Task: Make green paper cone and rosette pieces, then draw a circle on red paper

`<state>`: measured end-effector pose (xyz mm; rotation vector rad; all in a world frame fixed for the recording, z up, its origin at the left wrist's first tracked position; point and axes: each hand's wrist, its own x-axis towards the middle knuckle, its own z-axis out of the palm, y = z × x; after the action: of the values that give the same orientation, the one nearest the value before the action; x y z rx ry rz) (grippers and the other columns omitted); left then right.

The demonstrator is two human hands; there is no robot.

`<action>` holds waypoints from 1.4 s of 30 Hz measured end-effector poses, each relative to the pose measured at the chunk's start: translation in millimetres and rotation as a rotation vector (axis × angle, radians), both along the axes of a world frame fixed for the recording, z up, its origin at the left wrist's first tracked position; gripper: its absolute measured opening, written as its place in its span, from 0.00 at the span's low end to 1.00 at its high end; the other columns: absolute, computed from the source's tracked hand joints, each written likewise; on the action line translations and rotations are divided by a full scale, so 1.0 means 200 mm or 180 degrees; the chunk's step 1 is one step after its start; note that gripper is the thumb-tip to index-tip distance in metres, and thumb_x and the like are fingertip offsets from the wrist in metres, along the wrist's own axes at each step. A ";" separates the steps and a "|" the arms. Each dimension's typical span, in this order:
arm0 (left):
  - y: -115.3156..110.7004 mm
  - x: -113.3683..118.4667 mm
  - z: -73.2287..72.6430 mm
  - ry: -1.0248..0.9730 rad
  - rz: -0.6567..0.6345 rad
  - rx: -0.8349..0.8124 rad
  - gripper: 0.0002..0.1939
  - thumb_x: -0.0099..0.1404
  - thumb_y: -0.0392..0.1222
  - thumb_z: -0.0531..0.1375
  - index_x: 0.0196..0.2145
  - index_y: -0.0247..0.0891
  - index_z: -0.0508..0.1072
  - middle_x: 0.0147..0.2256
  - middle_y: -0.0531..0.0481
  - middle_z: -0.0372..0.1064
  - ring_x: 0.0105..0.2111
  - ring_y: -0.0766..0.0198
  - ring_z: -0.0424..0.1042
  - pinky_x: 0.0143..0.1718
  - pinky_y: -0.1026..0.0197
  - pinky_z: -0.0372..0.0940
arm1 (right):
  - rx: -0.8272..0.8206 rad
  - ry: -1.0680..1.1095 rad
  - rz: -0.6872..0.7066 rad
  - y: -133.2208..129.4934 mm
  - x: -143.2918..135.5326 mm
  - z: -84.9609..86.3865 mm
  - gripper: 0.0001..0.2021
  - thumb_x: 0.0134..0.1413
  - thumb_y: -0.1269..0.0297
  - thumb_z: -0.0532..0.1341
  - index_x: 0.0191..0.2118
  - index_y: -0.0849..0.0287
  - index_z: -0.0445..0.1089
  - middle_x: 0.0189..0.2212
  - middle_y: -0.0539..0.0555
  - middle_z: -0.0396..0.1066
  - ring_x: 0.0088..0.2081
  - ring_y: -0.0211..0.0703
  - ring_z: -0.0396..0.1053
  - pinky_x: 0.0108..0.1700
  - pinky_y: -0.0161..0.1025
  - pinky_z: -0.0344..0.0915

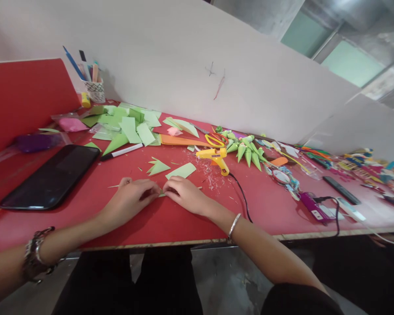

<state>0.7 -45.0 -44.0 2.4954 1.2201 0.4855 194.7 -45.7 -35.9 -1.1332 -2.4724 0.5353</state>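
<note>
A: Where's the small green paper piece [161, 195]?

B: At the red table [184, 229], between the 2 hands, mostly hidden by fingers.

A: And the grip?

B: The left hand [138, 194] pinches it from the 9 o'clock side, the right hand [184, 194] from the 3 o'clock side, fingers curled in on both.

A: What's around them?

B: Going from the hands, a folded green point [158, 167] at 12 o'clock, a flat green rectangle [181, 170] at 1, a yellow glue gun [216, 158] at 2, a black phone [51, 177] at 9, and heaped green paper [128, 129] at 11.
</note>
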 end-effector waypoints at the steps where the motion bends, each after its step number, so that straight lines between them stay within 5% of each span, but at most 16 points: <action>1: 0.00 0.00 0.00 0.0055 -0.0024 0.0159 0.11 0.64 0.42 0.48 0.32 0.41 0.69 0.32 0.55 0.72 0.30 0.65 0.68 0.37 0.59 0.52 | -0.0009 -0.0005 0.0013 0.01 0.00 0.00 0.05 0.55 0.72 0.55 0.33 0.64 0.67 0.31 0.53 0.64 0.36 0.37 0.62 0.41 0.34 0.60; 7: -0.02 -0.02 0.00 0.0519 -0.0400 0.1092 0.13 0.64 0.37 0.48 0.30 0.40 0.71 0.32 0.50 0.72 0.32 0.61 0.68 0.39 0.57 0.52 | -0.0223 -0.0276 0.0050 0.05 -0.03 0.05 0.04 0.54 0.73 0.56 0.33 0.64 0.69 0.31 0.54 0.66 0.37 0.38 0.62 0.40 0.35 0.59; 13: -0.03 -0.03 0.02 0.0548 -0.0464 0.1278 0.15 0.66 0.39 0.46 0.32 0.41 0.72 0.31 0.49 0.72 0.31 0.61 0.69 0.38 0.56 0.53 | -0.0290 -0.0345 -0.0026 0.04 -0.04 0.06 0.04 0.54 0.72 0.56 0.33 0.65 0.68 0.31 0.55 0.68 0.35 0.38 0.64 0.38 0.34 0.59; 24: -0.05 -0.03 0.01 0.0616 -0.0295 0.1185 0.10 0.64 0.38 0.51 0.35 0.42 0.72 0.31 0.50 0.71 0.33 0.60 0.69 0.38 0.56 0.54 | 0.1157 -0.0997 0.0237 -0.05 -0.03 -0.01 0.09 0.60 0.70 0.50 0.32 0.63 0.66 0.31 0.55 0.66 0.35 0.41 0.60 0.37 0.36 0.57; 42: -0.03 -0.03 0.03 0.1073 -0.0547 0.1449 0.09 0.61 0.31 0.54 0.34 0.38 0.72 0.29 0.50 0.68 0.29 0.61 0.68 0.30 0.60 0.56 | 0.0180 -0.0390 0.0050 -0.02 -0.04 0.03 0.04 0.54 0.71 0.57 0.31 0.64 0.67 0.30 0.54 0.66 0.37 0.40 0.63 0.40 0.35 0.61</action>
<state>-5.0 -51.3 -38.2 3.1416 1.0843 0.3348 185.9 -49.3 -29.9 -1.1571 -2.5849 0.4088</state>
